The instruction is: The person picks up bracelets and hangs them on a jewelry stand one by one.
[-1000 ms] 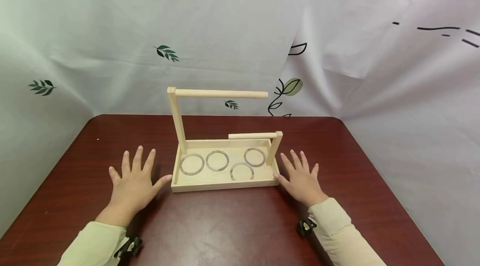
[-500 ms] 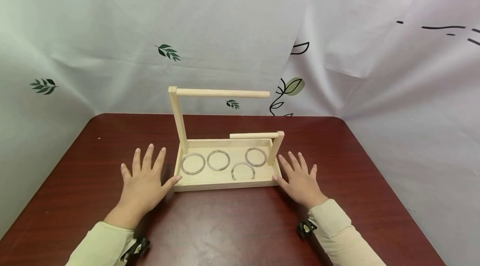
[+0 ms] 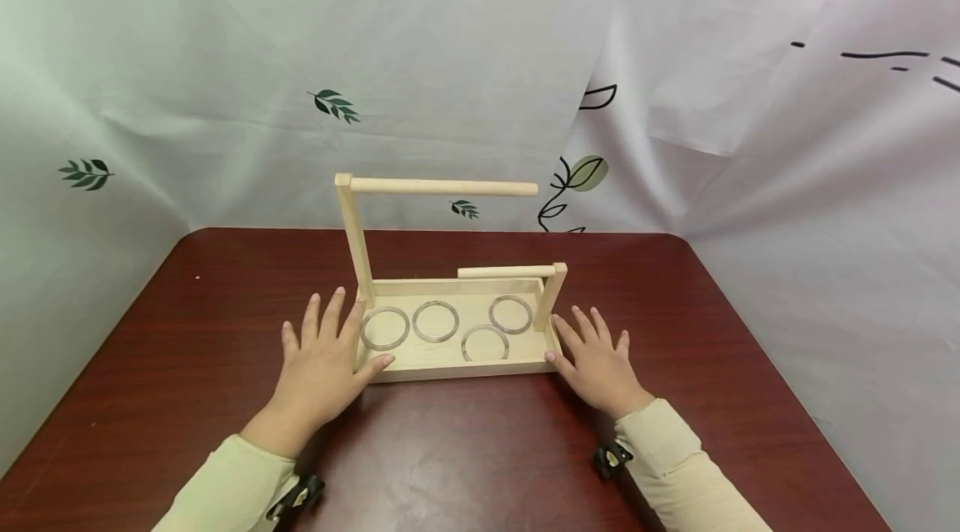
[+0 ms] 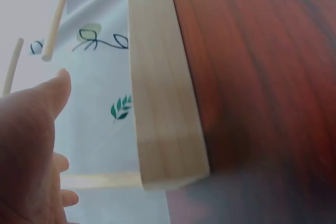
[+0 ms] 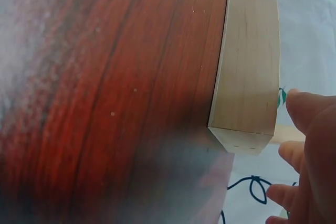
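Observation:
A shallow pale wooden tray (image 3: 465, 372) lies on the table, with several thin clear rings (image 3: 436, 340) flat inside it. From its left end rises a tall post (image 3: 355, 244) carrying a long horizontal dowel (image 3: 446, 187); a short post (image 3: 551, 298) at the right end carries a shorter dowel (image 3: 504, 272). My left hand (image 3: 318, 373) is over the tray's left end, fingers spread, its thumb overlapping the front left corner. Fingers also spread, my right hand (image 3: 600, 365) is beside the right end, thumb at the front right corner. Both wrist views show the tray's front wall (image 4: 160, 87) near the thumbs.
The tray stands on a dark red wooden table (image 3: 465, 449). White cloth (image 3: 465, 40) printed with leaves and lines hangs behind the table and along its sides. A dark wrist device (image 3: 612, 459) sits at each cuff.
My left hand has moved right, from beside the tray to over its left end. The right hand has barely shifted. The tray and rings stay in place.

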Motion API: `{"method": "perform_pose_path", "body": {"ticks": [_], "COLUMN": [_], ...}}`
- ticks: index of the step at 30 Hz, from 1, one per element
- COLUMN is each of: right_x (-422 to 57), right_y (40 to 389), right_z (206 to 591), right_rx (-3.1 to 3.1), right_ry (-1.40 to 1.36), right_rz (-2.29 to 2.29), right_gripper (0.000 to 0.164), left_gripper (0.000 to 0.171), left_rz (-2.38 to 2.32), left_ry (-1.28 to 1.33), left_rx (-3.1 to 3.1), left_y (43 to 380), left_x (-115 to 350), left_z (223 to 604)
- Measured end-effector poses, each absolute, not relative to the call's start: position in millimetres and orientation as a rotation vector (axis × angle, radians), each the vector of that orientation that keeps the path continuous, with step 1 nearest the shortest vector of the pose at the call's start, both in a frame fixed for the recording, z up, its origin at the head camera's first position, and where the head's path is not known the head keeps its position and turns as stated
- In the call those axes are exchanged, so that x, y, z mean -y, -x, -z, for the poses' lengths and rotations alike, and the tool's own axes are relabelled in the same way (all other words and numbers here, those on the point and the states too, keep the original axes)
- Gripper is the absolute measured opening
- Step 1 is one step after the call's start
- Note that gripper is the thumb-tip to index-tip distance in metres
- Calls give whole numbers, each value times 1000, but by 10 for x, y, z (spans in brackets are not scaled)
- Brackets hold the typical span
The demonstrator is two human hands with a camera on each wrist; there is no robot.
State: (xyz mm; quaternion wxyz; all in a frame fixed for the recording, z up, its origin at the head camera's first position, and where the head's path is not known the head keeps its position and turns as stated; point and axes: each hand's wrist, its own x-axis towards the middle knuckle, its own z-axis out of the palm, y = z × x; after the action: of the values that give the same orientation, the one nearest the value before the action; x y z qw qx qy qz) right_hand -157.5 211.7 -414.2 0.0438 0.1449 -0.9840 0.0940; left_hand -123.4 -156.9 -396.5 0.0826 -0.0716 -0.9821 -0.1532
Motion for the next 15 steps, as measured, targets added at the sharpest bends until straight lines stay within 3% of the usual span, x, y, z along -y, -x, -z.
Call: {"method": "perform_pose_path", "body": {"ticks": [15], "right_x": [-2101], "right_y": [1595], "right_z": [4181], "right_rx": [3060], "right_ry": [-427], "right_rz": [-309], "right_gripper": [55], "left_gripper": [87], "left_rz": [438], "left_ry": [371], "left_rx": [2972], "left_y": [1452], "left_x": [1176], "left_z": [3883]}}
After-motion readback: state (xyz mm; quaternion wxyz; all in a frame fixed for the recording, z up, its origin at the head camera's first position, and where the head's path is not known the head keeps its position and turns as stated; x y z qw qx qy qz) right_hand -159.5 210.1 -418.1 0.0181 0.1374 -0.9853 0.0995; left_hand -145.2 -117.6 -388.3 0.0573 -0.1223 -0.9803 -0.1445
